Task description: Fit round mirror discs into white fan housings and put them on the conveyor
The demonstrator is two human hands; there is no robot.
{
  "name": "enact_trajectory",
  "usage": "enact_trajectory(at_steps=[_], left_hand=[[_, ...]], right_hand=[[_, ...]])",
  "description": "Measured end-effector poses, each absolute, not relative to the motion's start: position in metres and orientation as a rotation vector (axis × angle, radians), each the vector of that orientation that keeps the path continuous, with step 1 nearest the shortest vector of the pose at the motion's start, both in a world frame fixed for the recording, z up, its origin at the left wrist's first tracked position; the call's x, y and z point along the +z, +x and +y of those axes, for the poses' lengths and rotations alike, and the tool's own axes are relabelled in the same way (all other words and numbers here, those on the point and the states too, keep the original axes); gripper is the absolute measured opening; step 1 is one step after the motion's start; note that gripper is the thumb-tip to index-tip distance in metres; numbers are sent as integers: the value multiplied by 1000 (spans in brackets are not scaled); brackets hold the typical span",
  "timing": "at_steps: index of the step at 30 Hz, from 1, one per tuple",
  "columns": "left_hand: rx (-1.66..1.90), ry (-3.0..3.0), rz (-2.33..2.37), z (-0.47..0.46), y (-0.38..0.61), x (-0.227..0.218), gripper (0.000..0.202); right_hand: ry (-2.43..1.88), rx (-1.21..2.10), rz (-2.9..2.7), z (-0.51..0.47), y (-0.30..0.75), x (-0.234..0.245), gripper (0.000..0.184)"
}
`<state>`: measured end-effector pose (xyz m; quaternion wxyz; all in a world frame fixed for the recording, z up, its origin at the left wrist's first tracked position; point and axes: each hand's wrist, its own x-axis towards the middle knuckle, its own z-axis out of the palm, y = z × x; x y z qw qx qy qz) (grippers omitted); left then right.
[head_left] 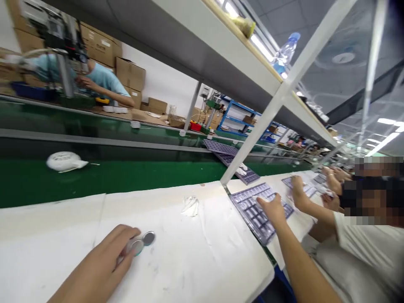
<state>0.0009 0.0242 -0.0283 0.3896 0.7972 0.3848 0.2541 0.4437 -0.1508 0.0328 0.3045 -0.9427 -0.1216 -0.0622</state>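
My right hand reaches in from the lower left over the white-covered bench. Its fingers are closed in a pinch on small round metal discs, which lie against the white cover at the fingertips. One shiny grey disc sticks out past the fingers. My left hand is out of the picture.
A green conveyor belt runs behind the bench with a white round fan housing on it. A crumpled clear wrapper lies on the cover. To the right, a co-worker's hands rest on a grey compartment tray. A white frame post slants up.
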Motion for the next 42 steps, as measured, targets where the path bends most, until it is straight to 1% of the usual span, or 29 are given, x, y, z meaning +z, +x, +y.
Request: enact_trajectory(at_steps=[1,2,3,5,7,8,11,12,13,16,17,18,20,22,25,28,30,31,33,34,35,38,40,42], left_hand=[[579,2012,953,21,1,-18,23],[614,1963,975,18,1,-10,24],[606,1887,976,16,1,-3,26],[583,1643,939,11,2,6,28],[547,1285,814,5,2,14,29],[553,1097,727,2,3,18,30],[662,670,513,-3,4,28,33],[704,605,479,-3,4,30,33],[737,566,473,-1,3,30,33],[805,514,561,8,-2,28,29],[827,503,609,11,-3,26,29],[843,493,653,14,-4,24,28],[859,488,721,17,-4,21,28],[855,503,761,18,-3,18,29],[841,551,790,18,-1,14,33],[812,598,811,19,-1,13,38],[794,616,827,19,-2,12,39],[784,626,835,19,-2,12,40],[772,646,853,19,-2,12,41],[769,660,861,18,-2,13,41],[771,675,865,18,-2,13,41],[794,740,834,16,-1,14,40],[817,795,794,14,0,14,37],[814,849,773,13,1,13,35]], right_hand=[[-2467,-142,-367,-147,432,34,77],[-2434,-115,-431,-141,415,34,85],[-2373,-65,-526,-133,393,34,88],[-2166,105,-782,-114,336,32,86],[-1713,383,-1097,-92,269,30,93],[-1575,484,-1200,-80,236,30,94],[-1475,692,-1402,-49,169,31,96],[-1455,723,-1449,-42,160,31,94],[-1425,731,-1486,-36,158,32,87],[-1409,730,-1672,-30,177,31,46],[-1455,743,-1779,-30,186,31,37],[-1517,760,-1903,-29,194,30,32],[-1624,783,-2133,-29,204,27,31],[-1659,778,-2244,-27,205,23,28],[-1622,798,-2244,-23,202,19,23],[-1581,845,-2128,-20,201,16,19],[-1568,853,-2034,-19,203,13,10],[-1568,845,-1990,-18,205,12,11],[-1578,817,-1914,-17,208,10,24],[-1582,804,-1890,-17,208,9,27],[-1572,808,-1850,-18,208,9,27],[-1421,956,-1583,-25,203,11,14],[-1273,1060,-1383,-33,196,13,13],[-1193,1072,-1323,-40,188,15,13]])
